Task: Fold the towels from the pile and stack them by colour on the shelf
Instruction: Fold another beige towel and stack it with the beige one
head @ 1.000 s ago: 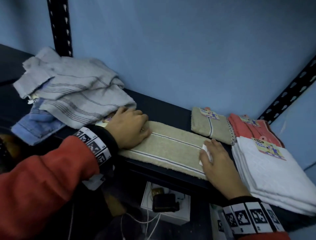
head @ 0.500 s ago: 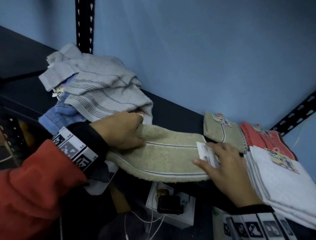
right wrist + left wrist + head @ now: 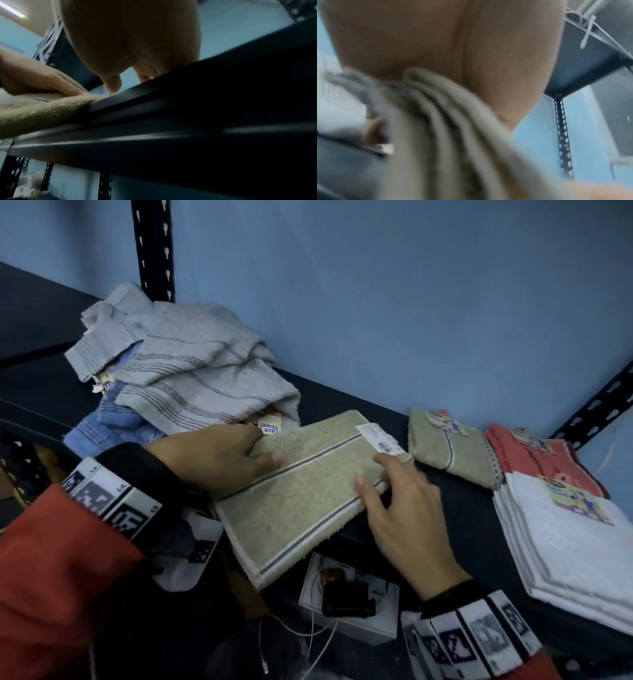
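A folded beige towel (image 3: 301, 508) with grey stripes lies at a slant on the dark shelf (image 3: 455, 508), its near end hanging over the front edge. My left hand (image 3: 239, 450) grips its far left end, thumb on top; the left wrist view shows the towel's layers (image 3: 445, 135) under my palm. My right hand (image 3: 394, 491) rests with relaxed fingers on the towel's right end, beside a white paper tag (image 3: 378, 438). In the right wrist view my fingers (image 3: 145, 75) reach down to the shelf edge (image 3: 188, 108). The unfolded pile of grey towels (image 3: 191, 378) and a blue towel (image 3: 113, 433) sits at the left.
Folded stacks stand at the right: a beige towel (image 3: 442, 446), coral towels (image 3: 534, 453) and white towels (image 3: 575, 542). Black perforated posts (image 3: 154, 248) rise at the back left and right. Below the shelf lies a white box with a black device (image 3: 346, 601) and cables.
My left hand has lifted the towel's left end and folded it over. The towel now lies slanted across the front edge, and my right hand has shifted along its right end.
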A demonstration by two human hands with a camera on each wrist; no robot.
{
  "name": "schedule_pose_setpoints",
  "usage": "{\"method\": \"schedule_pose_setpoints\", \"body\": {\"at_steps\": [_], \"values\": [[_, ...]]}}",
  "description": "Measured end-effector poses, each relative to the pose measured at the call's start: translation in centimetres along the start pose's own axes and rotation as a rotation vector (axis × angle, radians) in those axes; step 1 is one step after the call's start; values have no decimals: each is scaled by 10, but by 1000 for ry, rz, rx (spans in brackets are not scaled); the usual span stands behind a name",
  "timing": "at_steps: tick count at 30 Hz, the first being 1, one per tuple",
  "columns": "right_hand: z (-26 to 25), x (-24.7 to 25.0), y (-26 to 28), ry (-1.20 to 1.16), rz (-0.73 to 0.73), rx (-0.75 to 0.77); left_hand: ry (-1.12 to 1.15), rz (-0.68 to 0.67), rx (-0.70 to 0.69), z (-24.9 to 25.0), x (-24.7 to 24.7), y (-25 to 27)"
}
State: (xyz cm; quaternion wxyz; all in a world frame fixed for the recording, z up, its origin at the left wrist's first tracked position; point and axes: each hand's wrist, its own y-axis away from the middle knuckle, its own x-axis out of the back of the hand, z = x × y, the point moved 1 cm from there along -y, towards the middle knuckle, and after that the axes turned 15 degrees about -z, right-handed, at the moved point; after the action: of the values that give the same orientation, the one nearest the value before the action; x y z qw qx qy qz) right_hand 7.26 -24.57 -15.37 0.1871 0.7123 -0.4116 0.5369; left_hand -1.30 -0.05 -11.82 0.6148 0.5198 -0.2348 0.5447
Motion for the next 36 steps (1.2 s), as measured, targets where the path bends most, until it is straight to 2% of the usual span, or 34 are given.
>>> {"method": "schedule_pose_setpoints", "body": {"at_steps": [2, 4, 6, 8, 10, 12, 14, 16, 18, 20, 22, 24, 26, 28, 31, 33, 36], "values": [[-4, -4, 4, -156, -162, 23, 6, -36, -24, 0, 1, 0], [1, -9, 1, -165, -271, 17, 48, -42, -46, 2, -1, -1], [11, -9, -7, -138, -232, -44, 97, 1, -60, 7, -4, -3], [16, -1, -10, -87, -79, -109, 155, 49, -91, 13, -8, -4], [14, 5, -5, -110, -52, -50, 208, 81, -156, 16, -10, -2], [9, 5, 5, -144, -230, 40, 198, 105, -238, 18, -10, -1], [15, 1, 7, -57, -347, 34, 149, 155, -294, 22, -13, -5], [27, 1, -1, 22, -291, -70, 147, 223, -297, 29, -19, -11], [34, 7, -7, 61, -171, -165, 183, 283, -300, 38, -26, -17], [32, 12, -2, 45, -69, -143, 208, 322, -299, 43, -30, -21], [23, 17, 12, -70, -107, -18, 238, 324, -285, 41, -30, -22], [16, 22, 30, -167, -247, 91, 247, 275, -288, 37, -28, -18], [18, 26, 41, -129, -352, 138, 228, 200, -299, 33, -26, -12], [23, 30, 43, -81, -335, 161, 228, 139, -312, 31, -23, -6], [24, 37, 41, -89, -287, 177, 369, 80, -362, 32, -23, -3], [21, 39, 41, -112, -257, 174, 345, 140, -346, 30, -23, -7], [16, 35, 43, -156, -143, 119, 173, 264, -287, 29, -24, -8]]}}
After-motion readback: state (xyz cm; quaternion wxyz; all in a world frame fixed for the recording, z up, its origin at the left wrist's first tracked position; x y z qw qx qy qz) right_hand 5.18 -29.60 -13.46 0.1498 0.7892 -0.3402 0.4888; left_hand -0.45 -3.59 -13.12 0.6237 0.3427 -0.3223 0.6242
